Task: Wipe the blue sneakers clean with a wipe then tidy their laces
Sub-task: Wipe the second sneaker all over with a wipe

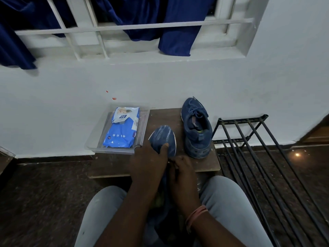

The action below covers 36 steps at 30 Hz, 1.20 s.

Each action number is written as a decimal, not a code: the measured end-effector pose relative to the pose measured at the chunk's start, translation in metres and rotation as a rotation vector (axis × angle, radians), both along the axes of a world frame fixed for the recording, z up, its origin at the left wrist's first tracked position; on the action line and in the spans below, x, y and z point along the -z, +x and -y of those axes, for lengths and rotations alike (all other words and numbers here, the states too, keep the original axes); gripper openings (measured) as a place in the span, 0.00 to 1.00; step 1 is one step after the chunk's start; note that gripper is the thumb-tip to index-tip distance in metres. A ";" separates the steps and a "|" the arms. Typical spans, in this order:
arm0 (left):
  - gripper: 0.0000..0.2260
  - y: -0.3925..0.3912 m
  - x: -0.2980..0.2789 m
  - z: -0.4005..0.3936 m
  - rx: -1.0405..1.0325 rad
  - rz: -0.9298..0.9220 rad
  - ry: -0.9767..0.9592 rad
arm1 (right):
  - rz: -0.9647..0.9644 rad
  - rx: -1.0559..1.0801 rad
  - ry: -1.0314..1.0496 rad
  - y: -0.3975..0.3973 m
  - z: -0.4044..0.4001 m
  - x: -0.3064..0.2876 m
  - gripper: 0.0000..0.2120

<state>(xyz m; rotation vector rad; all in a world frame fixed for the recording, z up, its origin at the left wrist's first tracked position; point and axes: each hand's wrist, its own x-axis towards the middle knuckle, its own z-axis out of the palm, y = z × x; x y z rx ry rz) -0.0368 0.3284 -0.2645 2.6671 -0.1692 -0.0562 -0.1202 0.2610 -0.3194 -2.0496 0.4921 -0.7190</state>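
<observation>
Two hands work one soft, light sneaker at the desk's front edge: left hand grips its toe, right hand pinches near the laces.

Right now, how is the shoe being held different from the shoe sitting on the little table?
The held shoe is gripped by the left hand with the right hand at its laces; the other shoe sits untouched on the table. The held shoe is tilted, toe raised, while the other rests flat on its sole. The held shoe's opening is hidden; the other's shows. Both are blue sneakers.
</observation>
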 end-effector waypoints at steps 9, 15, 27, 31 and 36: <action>0.20 0.021 0.019 -0.006 0.166 0.051 -0.032 | 0.001 0.084 0.231 -0.004 0.016 0.009 0.10; 0.19 0.039 0.017 -0.022 0.242 -0.070 -0.130 | -0.012 0.146 0.099 0.014 0.034 -0.001 0.04; 0.22 0.027 0.033 -0.022 0.153 0.059 -0.179 | -0.173 0.069 -0.182 0.036 0.044 0.005 0.06; 0.24 0.025 0.042 -0.023 0.116 0.088 -0.233 | -0.207 0.082 -0.191 0.037 0.037 -0.001 0.07; 0.21 0.029 0.045 -0.023 0.123 0.059 -0.311 | -0.288 -0.078 -0.249 0.021 0.017 -0.005 0.07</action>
